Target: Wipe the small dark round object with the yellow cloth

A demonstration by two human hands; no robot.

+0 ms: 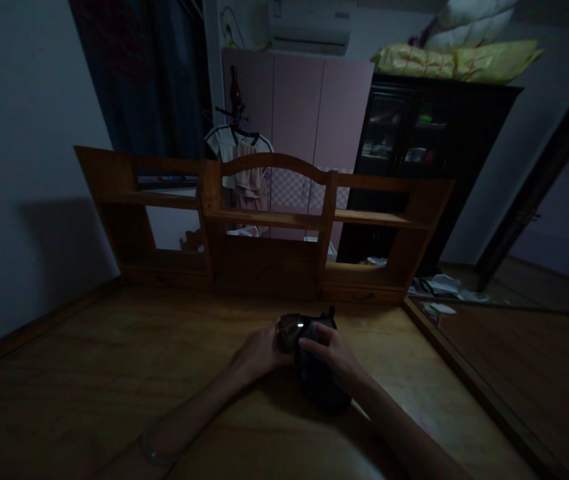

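Low over the desk, my left hand (266, 350) is closed around a glossy dark-brown thing (290, 328) that looks like sunglasses, with a bright glint on it. A soft black pouch (322, 387) is right beside it, hanging down toward the desktop. My right hand (332, 350) pinches the pouch near its upper part, thumb and fingers on its side. A small dark tip, perhaps a drawstring end, sticks up at the pouch's top right. Dim light hides whether the brown thing is partly inside the pouch.
The wooden desktop (164, 347) carries a low shelf unit (264, 217) along its back edge. A wall (29, 220) borders the left side. At the right, a raised wooden edge (469, 380) runs forward, with papers (442, 287) beyond it. Wardrobe and dark cabinet stand farther back.
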